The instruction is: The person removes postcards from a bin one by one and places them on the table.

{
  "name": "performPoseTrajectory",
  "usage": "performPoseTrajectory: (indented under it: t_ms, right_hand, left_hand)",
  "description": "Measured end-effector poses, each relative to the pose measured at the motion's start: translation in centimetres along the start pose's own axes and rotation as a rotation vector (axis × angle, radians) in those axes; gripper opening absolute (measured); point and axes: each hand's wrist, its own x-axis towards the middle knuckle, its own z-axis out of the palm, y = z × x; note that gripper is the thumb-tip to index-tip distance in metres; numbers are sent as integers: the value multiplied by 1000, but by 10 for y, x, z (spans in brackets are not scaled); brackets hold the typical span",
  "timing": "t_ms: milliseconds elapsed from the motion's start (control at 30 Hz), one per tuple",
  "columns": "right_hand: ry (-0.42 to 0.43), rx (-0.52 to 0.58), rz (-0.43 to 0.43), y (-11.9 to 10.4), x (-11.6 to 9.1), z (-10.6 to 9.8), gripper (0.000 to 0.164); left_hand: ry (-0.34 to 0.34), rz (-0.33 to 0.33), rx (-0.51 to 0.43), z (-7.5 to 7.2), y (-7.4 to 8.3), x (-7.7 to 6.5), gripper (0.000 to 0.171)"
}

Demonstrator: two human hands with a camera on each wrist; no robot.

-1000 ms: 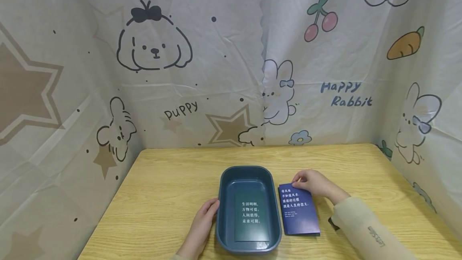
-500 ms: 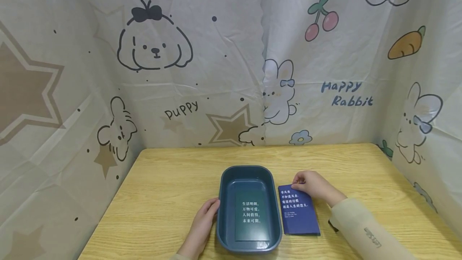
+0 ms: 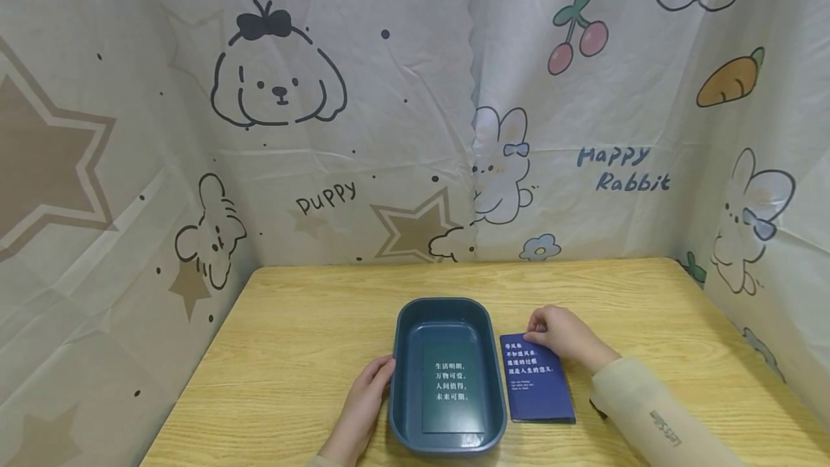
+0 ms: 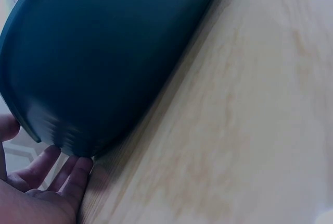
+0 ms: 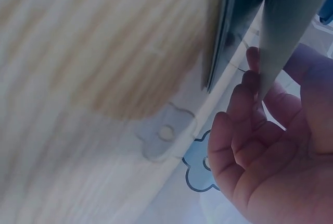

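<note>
Two hands were at work over the yellow wood-grain desk (image 3: 292, 337). The left hand (image 3: 368, 388) stood at the outer left wall of the blue-green, round-cornered rectangular tray (image 3: 447, 312); its grip was loosely spread, fingertips touching the wall, no closed hold seen. Within the tray lay a dark-green rectangular card with white lettering (image 3: 454, 413). Just beside the tray's right wall, on the desk, lay the dark-blue rectangular paper booklet with white lettering (image 3: 538, 388). The right hand (image 3: 564, 330) pinched its upper sheet at the far edge, the grip closed to the paper's thickness; the right wrist view showed that sheet apart from the layers below.

Against one second earlier, tray, card and left hand were unchanged; the booklet's far edge had shifted marginally. In judgement, its handling had advanced little.

Whether the layers were bound or loose could not be determined. Small print was illegible. A black object (image 3: 598, 406), partly covered by the beige right sleeve (image 3: 655, 409), went unidentified.
</note>
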Motion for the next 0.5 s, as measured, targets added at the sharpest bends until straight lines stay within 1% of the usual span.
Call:
performPoseTrajectory:
  t_ms: [300, 500]
  right_hand:
    - [11, -34, 8, -2, -2, 2, 15]
    - [17, -45, 4, -4, -3, 1, 16]
  left_hand:
    - [12, -9, 6, 0, 1, -1, 64]
    - [9, 2, 8, 0, 1, -1, 64]
